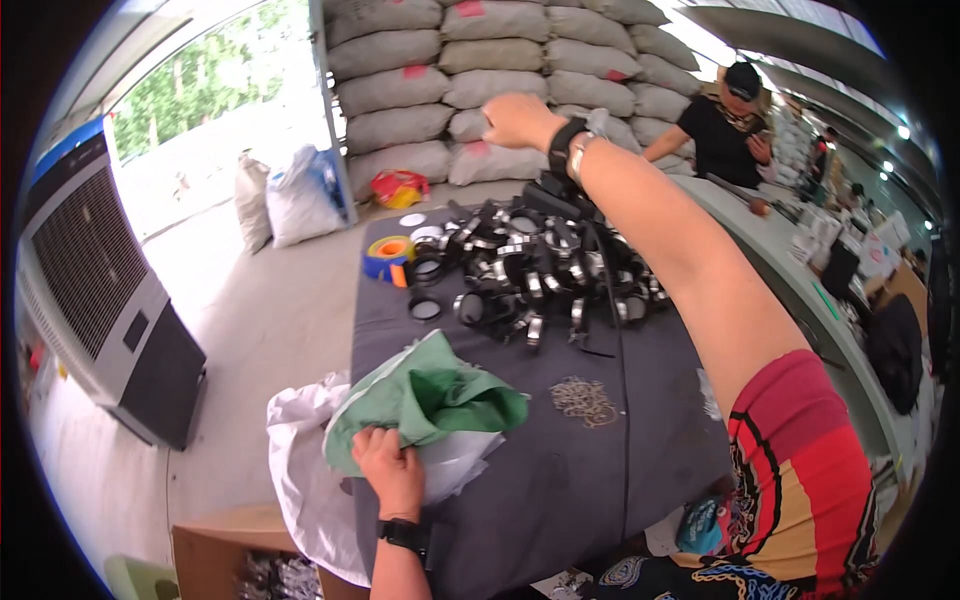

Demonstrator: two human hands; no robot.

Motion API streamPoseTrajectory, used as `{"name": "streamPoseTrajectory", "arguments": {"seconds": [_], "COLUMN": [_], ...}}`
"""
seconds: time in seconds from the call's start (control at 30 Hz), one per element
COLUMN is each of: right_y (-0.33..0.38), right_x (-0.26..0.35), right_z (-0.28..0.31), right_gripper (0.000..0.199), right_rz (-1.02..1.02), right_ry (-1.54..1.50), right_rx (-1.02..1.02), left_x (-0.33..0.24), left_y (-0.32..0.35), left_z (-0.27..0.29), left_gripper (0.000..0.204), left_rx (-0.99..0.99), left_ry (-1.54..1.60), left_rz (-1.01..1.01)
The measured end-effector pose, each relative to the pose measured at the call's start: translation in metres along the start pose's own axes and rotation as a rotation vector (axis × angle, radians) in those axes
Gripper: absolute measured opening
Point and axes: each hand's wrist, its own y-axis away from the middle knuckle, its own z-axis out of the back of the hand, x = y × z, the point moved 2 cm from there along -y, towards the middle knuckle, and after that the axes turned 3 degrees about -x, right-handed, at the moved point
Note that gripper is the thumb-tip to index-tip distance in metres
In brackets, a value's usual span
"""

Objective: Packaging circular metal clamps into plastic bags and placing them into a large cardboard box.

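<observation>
My left hand (388, 465) is closed on the near edge of a crumpled green woven sack (425, 385) at the table's left side. A white sack (305, 480) lies under it and hangs over the table edge. My right hand (522, 120) is raised at the far side, beyond a heap of black and silver round parts (535, 260). Its fingers are curled in, and I cannot make out anything in them. Between the heap and my body lies a small tangle of tan loops (585, 402) on the dark grey table cover (560, 500).
Rolls of yellow and blue tape (388, 262) sit by the heap's left. An open cardboard box (215, 545) stands below the table's left edge, and an air cooler (110, 300) farther left. Stacked sacks (495, 60) line the back. A person (728, 130) stands behind the right-hand bench.
</observation>
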Motion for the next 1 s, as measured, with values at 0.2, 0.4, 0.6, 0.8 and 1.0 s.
{"name": "streamPoseTrajectory", "arguments": {"seconds": [0.2, 0.4, 0.6, 0.8, 1.0], "right_y": [0.003, 0.008, 0.017, 0.018, 0.017], "right_x": [0.074, 0.138, 0.149, 0.148, 0.152], "right_z": [-0.132, -0.238, -0.301, -0.313, -0.303], "right_gripper": [0.038, 0.038, 0.041, 0.048, 0.034], "right_rz": [-0.021, 0.113, 0.006, -0.139, -0.204], "right_ry": [-0.108, -0.126, -0.093, -0.223, -0.262], "right_rx": [0.118, -0.011, 0.160, 0.192, 0.278], "left_x": [0.004, -0.007, -0.002, -0.008, 0.004], "left_y": [0.004, 0.002, 0.007, 0.000, 0.005], "left_z": [0.009, 0.011, 0.005, 0.004, 0.002], "left_gripper": [0.013, 0.017, 0.027, 0.013, 0.012], "left_rx": [0.015, 0.050, 0.126, 0.077, 0.073], "left_ry": [-0.068, -0.014, -0.049, -0.031, -0.060], "left_rz": [0.025, 0.029, 0.066, 0.052, 0.045]}}
